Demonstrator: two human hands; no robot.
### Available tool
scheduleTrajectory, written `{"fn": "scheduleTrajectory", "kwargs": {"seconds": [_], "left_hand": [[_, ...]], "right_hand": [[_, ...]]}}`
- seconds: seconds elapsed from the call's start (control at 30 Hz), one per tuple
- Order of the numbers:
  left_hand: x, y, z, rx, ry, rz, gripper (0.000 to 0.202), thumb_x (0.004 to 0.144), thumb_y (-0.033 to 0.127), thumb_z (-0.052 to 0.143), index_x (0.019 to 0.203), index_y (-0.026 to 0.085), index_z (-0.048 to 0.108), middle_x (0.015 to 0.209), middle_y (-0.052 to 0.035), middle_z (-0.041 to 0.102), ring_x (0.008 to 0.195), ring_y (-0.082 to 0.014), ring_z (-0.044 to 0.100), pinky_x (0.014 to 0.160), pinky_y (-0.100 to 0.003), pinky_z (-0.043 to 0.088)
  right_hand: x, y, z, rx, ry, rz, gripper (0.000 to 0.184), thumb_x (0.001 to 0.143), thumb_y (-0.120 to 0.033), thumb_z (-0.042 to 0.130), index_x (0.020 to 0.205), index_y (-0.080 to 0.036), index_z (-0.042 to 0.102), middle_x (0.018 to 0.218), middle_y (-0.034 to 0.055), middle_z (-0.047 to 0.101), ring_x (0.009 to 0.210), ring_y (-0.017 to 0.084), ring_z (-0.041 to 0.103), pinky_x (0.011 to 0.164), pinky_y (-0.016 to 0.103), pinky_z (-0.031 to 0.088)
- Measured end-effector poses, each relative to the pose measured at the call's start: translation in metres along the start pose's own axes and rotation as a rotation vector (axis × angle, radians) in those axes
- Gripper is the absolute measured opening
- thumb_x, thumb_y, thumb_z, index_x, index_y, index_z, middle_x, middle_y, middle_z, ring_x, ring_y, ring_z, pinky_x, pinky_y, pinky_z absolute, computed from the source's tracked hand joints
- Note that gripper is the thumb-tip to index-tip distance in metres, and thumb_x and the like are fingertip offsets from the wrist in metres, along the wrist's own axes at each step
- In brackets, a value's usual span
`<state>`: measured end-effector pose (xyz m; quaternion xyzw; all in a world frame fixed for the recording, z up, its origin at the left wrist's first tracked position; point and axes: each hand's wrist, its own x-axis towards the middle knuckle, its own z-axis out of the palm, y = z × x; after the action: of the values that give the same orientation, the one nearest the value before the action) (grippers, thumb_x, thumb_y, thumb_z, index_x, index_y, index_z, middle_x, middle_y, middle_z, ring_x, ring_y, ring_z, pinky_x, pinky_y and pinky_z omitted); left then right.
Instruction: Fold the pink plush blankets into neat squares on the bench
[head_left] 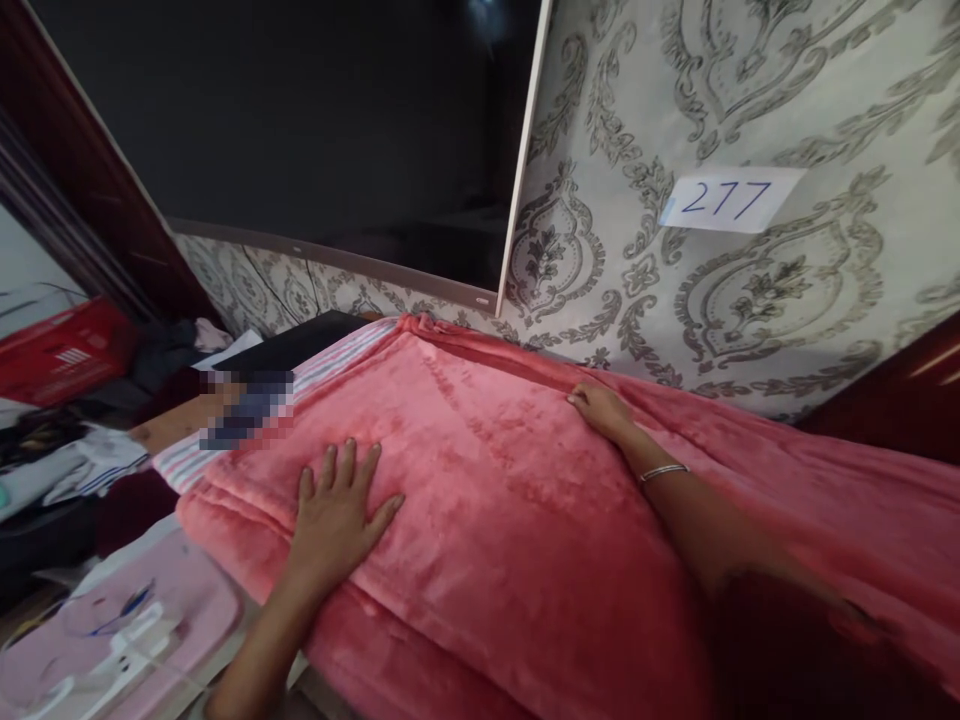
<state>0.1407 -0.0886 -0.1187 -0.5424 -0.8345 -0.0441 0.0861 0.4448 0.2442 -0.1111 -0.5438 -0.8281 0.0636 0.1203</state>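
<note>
A pink-red plush blanket [480,480] lies folded in layers in front of me, with a striped white, pink and grey band along its left end. My left hand [337,510] rests flat on the top layer, fingers spread, holding nothing. At the far side of the fold, my right hand [602,410] has its fingers closed on the edge of the top layer. A silver bracelet circles the right wrist. Beyond that hand, more of the blanket stretches off to the right along the wall.
A large dark television [300,130] hangs on the patterned wall above the blanket. A paper marked 277 [731,198] is stuck to the wall. At lower left are a pink board [202,590] and a white power strip [112,665]. A red box [67,350] and clothes lie farther left.
</note>
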Motion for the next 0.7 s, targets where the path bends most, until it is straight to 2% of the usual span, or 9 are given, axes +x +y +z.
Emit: {"fn": "scheduleTrajectory", "kwargs": {"seconds": [0.1, 0.17, 0.27, 0.33, 0.47, 0.6, 0.7], "left_hand": [[0.000, 0.001, 0.000, 0.006, 0.012, -0.002, 0.073, 0.093, 0.056, 0.050, 0.154, 0.017, 0.044, 0.162, -0.0207, 0.033, 0.150, -0.0444, 0.027, 0.116, -0.067, 0.026], [-0.001, 0.001, 0.000, 0.002, 0.022, -0.003, 0.073, 0.092, 0.056, 0.051, 0.153, 0.017, 0.044, 0.162, -0.0204, 0.033, 0.150, -0.0442, 0.027, 0.117, -0.067, 0.026], [-0.001, 0.001, 0.000, -0.010, 0.024, -0.008, 0.071, 0.092, 0.055, 0.053, 0.153, 0.019, 0.046, 0.162, -0.0196, 0.034, 0.150, -0.0435, 0.027, 0.117, -0.067, 0.025], [-0.002, 0.002, -0.001, -0.010, 0.017, -0.020, 0.071, 0.092, 0.054, 0.054, 0.153, 0.019, 0.046, 0.163, -0.0190, 0.033, 0.151, -0.0431, 0.027, 0.118, -0.066, 0.025], [-0.001, 0.002, -0.002, -0.009, 0.006, -0.030, 0.071, 0.092, 0.054, 0.054, 0.153, 0.020, 0.045, 0.163, -0.0189, 0.033, 0.151, -0.0430, 0.027, 0.117, -0.066, 0.025], [0.001, 0.002, -0.004, 0.011, -0.011, -0.014, 0.071, 0.092, 0.051, 0.053, 0.154, 0.017, 0.043, 0.163, -0.0214, 0.032, 0.150, -0.0445, 0.027, 0.116, -0.066, 0.026], [0.004, 0.001, -0.006, 0.020, 0.008, 0.013, 0.071, 0.094, 0.050, 0.045, 0.155, 0.013, 0.041, 0.161, -0.0234, 0.033, 0.148, -0.0461, 0.029, 0.113, -0.066, 0.029]], "right_hand": [[0.000, -0.024, -0.004, -0.068, 0.013, 0.059, 0.026, 0.097, -0.027, 0.053, 0.110, -0.015, 0.072, 0.112, 0.0159, 0.073, 0.104, 0.027, 0.066, 0.088, 0.036, 0.049], [-0.002, -0.051, -0.004, -0.076, 0.056, -0.037, 0.039, 0.099, -0.031, 0.051, 0.131, -0.015, 0.065, 0.135, 0.0193, 0.063, 0.125, 0.032, 0.058, 0.102, 0.043, 0.045], [-0.007, -0.092, 0.007, -0.079, 0.034, -0.292, 0.058, 0.101, -0.045, 0.046, 0.156, -0.026, 0.041, 0.164, 0.0108, 0.034, 0.150, 0.034, 0.029, 0.118, 0.056, 0.027], [-0.009, -0.110, 0.019, -0.094, -0.062, -0.343, 0.062, 0.103, -0.052, 0.041, 0.160, -0.030, 0.033, 0.168, 0.0061, 0.024, 0.154, 0.032, 0.020, 0.121, 0.057, 0.021], [-0.007, -0.122, 0.030, -0.095, -0.191, -0.267, 0.063, 0.104, -0.056, 0.032, 0.162, -0.030, 0.027, 0.169, 0.0051, 0.019, 0.154, 0.028, 0.019, 0.122, 0.053, 0.019], [-0.015, -0.129, 0.016, -0.054, -0.238, -0.213, 0.062, 0.105, -0.052, 0.033, 0.161, -0.027, 0.029, 0.169, 0.0081, 0.019, 0.155, 0.028, 0.017, 0.123, 0.054, 0.015], [-0.042, -0.135, 0.002, 0.046, -0.215, -0.205, 0.060, 0.105, -0.049, 0.034, 0.159, -0.021, 0.035, 0.167, 0.0124, 0.024, 0.153, 0.031, 0.022, 0.123, 0.056, 0.015]]}}
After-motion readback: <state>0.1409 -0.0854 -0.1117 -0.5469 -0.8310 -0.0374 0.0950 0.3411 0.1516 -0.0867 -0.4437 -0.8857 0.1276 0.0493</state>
